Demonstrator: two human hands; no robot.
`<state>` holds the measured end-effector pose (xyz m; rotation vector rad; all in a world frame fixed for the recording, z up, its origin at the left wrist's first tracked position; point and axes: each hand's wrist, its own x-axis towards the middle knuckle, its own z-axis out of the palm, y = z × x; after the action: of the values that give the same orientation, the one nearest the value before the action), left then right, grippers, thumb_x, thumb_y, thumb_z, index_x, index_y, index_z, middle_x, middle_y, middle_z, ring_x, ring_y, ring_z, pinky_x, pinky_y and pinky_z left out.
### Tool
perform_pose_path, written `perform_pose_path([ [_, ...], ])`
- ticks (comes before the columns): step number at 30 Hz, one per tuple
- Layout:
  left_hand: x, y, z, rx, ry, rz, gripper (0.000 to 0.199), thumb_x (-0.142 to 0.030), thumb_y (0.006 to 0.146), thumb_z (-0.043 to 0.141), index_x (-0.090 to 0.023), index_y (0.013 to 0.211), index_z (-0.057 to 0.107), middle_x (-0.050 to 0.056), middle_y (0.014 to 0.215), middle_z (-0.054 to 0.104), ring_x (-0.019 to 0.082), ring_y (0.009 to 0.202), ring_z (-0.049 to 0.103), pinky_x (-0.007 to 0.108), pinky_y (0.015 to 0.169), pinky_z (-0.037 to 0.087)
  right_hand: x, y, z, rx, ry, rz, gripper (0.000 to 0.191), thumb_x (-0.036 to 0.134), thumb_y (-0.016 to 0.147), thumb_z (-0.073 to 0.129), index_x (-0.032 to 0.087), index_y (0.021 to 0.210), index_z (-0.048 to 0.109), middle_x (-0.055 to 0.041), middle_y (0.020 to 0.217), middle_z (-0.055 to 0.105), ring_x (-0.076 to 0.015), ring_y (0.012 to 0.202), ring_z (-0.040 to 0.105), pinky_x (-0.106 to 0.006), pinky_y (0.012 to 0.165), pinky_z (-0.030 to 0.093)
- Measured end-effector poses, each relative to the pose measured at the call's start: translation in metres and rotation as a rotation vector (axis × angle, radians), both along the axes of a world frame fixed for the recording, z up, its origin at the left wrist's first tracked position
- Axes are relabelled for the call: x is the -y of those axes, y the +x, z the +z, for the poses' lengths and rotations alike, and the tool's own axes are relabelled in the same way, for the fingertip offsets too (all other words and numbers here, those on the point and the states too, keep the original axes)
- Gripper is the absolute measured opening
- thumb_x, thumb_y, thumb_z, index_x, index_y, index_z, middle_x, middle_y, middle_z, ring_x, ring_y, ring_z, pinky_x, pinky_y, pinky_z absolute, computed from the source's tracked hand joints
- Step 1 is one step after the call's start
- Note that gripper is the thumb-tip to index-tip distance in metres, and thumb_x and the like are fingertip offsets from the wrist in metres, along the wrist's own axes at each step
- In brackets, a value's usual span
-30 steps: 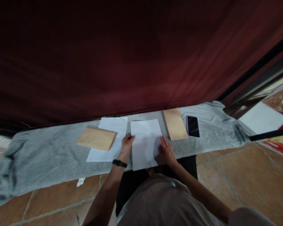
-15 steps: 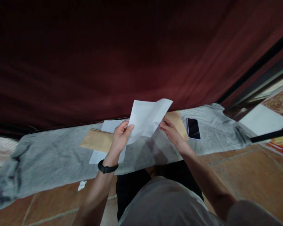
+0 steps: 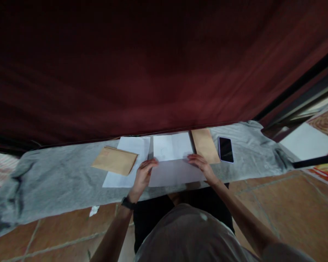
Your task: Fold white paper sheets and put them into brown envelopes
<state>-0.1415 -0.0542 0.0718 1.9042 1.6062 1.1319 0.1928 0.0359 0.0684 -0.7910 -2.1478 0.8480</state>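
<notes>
While its far part shows bright and its near part shaded, with a line like a bend running crosswise between them, the white sheet (image 3: 172, 161) sits between the two hands at the middle of the desk (image 3: 62, 174), spanning most of its depth from far edge to near edge. The left hand (image 3: 143, 176) has its curled fingers at the sheet's left edge, by the bend; the right hand (image 3: 203, 168) has its bent fingers at the right edge, at about the same level. Whether either hand pinches the paper I cannot tell, as the thumbs are unclear. Just right of the sheet, a plain brown envelope (image 3: 205, 146) lies near the desk's far edge, with a dark-screened phone (image 3: 225, 149) just beside it. Left of the left hand, a second white sheet (image 3: 136, 143) lies flat, and a brown envelope stack (image 3: 114, 160) rests across it, jutting beyond its left edge. Grey cloth covers the desk; its left and right ends look rumpled. Behind the far edge hangs a dark red curtain (image 3: 153, 80).
</notes>
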Motion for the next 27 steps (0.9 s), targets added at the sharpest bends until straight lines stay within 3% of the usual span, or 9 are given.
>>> perform_pose_path([
  [3, 0.012, 0.007, -0.028, -0.152, -0.141, -0.04, 0.033, -0.007, 0.082, 0.057, -0.025, 0.103, 0.074, 0.005, 0.119, 0.074, 0.025, 0.116, 0.066, 0.044, 0.105, 0.051, 0.021, 0.01, -0.037, 0.188, 0.073, 0.072, 0.052, 0.014, 0.091, 0.048, 0.027, 0.141, 0.058, -0.0102, 0.147, 0.056, -0.026, 0.139, 0.048, -0.052, 0.117, 0.037],
  [7, 0.023, 0.008, -0.039, -0.333, -0.282, -0.093, 0.042, -0.001, 0.082, 0.053, -0.024, 0.109, 0.075, 0.005, 0.128, 0.07, 0.024, 0.121, 0.063, 0.046, 0.111, 0.047, 0.039, 0.018, -0.059, 0.371, 0.106, 0.163, 0.064, 0.008, 0.083, 0.053, 0.026, 0.145, 0.055, -0.0097, 0.154, 0.05, -0.027, 0.144, 0.042, -0.054, 0.12, 0.033],
  [11, 0.019, 0.009, -0.029, -0.374, -0.297, -0.153, 0.051, 0.002, 0.085, 0.046, -0.025, 0.118, 0.072, 0.004, 0.129, 0.07, 0.021, 0.121, 0.064, 0.043, 0.114, 0.046, 0.044, 0.021, -0.066, 0.403, 0.116, 0.185, 0.065, 0.005, 0.08, 0.055, 0.024, 0.143, 0.056, -0.0108, 0.154, 0.05, -0.0271, 0.145, 0.041, -0.055, 0.121, 0.031],
  [13, 0.008, 0.025, -0.023, -0.365, -0.26, -0.136, 0.05, -0.006, 0.092, 0.044, -0.025, 0.132, 0.064, 0.005, 0.143, 0.062, 0.02, 0.131, 0.057, 0.042, 0.114, 0.045, 0.043, 0.021, -0.068, 0.401, 0.118, 0.187, 0.066, 0.005, 0.08, 0.055, 0.024, 0.143, 0.056, -0.0107, 0.154, 0.049, -0.0268, 0.146, 0.04, -0.055, 0.121, 0.03],
  [15, -0.008, 0.053, -0.023, -0.4, -0.204, -0.176, 0.047, -0.017, 0.099, 0.044, -0.023, 0.145, 0.053, 0.007, 0.154, 0.05, 0.021, 0.143, 0.045, 0.045, 0.121, 0.036, 0.043, 0.021, -0.069, 0.398, 0.121, 0.193, 0.066, 0.006, 0.08, 0.055, 0.024, 0.144, 0.055, -0.0106, 0.155, 0.047, -0.0266, 0.146, 0.039, -0.055, 0.121, 0.03],
  [18, -0.035, 0.107, -0.034, -0.494, -0.156, -0.295, 0.048, -0.03, 0.103, 0.044, -0.022, 0.15, 0.045, 0.007, 0.161, 0.04, 0.025, 0.152, 0.029, 0.049, 0.125, 0.026, 0.043, 0.02, -0.07, 0.399, 0.129, 0.197, 0.066, 0.009, 0.08, 0.057, 0.023, 0.144, 0.055, -0.0116, 0.155, 0.047, -0.0277, 0.146, 0.039, -0.057, 0.121, 0.029],
  [21, -0.059, 0.143, -0.052, -0.555, -0.162, -0.253, 0.051, -0.036, 0.105, 0.039, -0.018, 0.152, 0.043, 0.01, 0.163, 0.035, 0.027, 0.154, 0.025, 0.052, 0.125, 0.023, 0.043, 0.019, -0.071, 0.403, 0.143, 0.181, 0.066, 0.008, 0.08, 0.057, 0.023, 0.144, 0.056, -0.0125, 0.153, 0.05, -0.0281, 0.146, 0.039, -0.057, 0.121, 0.03],
  [24, -0.076, 0.143, -0.065, -0.575, -0.142, -0.214, 0.052, -0.04, 0.104, 0.039, -0.019, 0.152, 0.043, 0.01, 0.163, 0.036, 0.027, 0.154, 0.025, 0.052, 0.126, 0.02, 0.044, 0.019, -0.071, 0.417, 0.143, 0.178, 0.07, 0.006, 0.078, 0.056, 0.024, 0.146, 0.054, -0.0113, 0.154, 0.049, -0.0273, 0.146, 0.039, -0.056, 0.121, 0.03],
  [27, -0.086, 0.115, -0.07, -0.551, -0.138, -0.102, 0.053, -0.04, 0.104, 0.038, -0.02, 0.153, 0.041, 0.01, 0.163, 0.036, 0.026, 0.154, 0.024, 0.052, 0.126, 0.019, 0.043, 0.019, -0.071, 0.426, 0.126, 0.185, 0.071, 0.007, 0.078, 0.056, 0.025, 0.146, 0.053, -0.0097, 0.156, 0.047, -0.0272, 0.146, 0.04, -0.055, 0.122, 0.028],
])
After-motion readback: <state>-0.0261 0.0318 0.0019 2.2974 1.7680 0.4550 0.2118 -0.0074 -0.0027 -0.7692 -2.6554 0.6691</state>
